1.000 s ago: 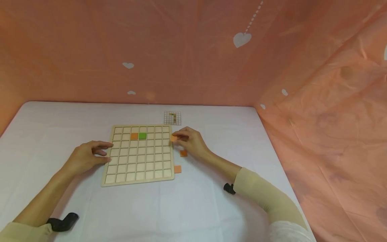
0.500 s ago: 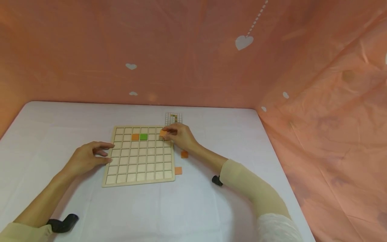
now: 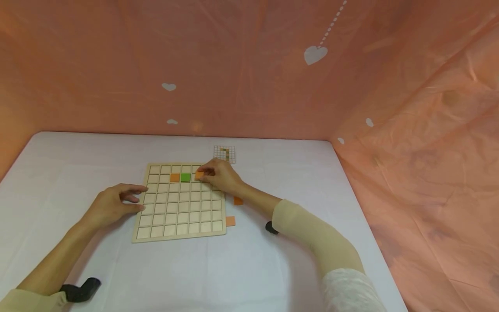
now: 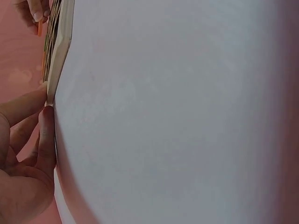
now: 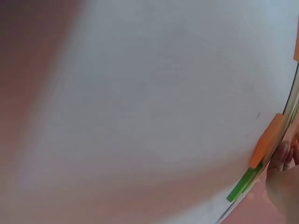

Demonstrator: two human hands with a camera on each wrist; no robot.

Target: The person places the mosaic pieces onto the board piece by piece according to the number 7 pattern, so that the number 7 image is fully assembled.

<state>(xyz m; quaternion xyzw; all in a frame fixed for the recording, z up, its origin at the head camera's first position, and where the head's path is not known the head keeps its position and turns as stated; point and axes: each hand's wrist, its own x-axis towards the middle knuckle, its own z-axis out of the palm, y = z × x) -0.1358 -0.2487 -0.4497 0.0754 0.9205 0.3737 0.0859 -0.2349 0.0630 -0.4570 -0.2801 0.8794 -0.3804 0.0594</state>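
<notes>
A pale wooden grid board [image 3: 179, 208] lies on the white table. In its second row sit an orange tile [image 3: 174, 177] and a green tile [image 3: 185, 177]. My right hand [image 3: 224, 175] pinches another orange tile [image 3: 199, 175] between thumb and fingers over that same row, right of the green one. At the board's left edge, my left hand [image 3: 111, 206] touches the rim with thumb and a fingertip, the fingers loosely spread. The left wrist view shows these fingers [image 4: 28, 105] against the rim.
Behind the board lies a small card [image 3: 230, 151] with a coloured grid pattern. Right of the board are a dark orange tile [image 3: 238, 201], partly under the right forearm, and a lighter orange tile [image 3: 230, 221]. The right wrist view also shows a green tile [image 5: 243, 184] on the cloth.
My right hand has carried the orange tile leftward from the board's right edge to over the second row. The left hand stays at the left edge.
</notes>
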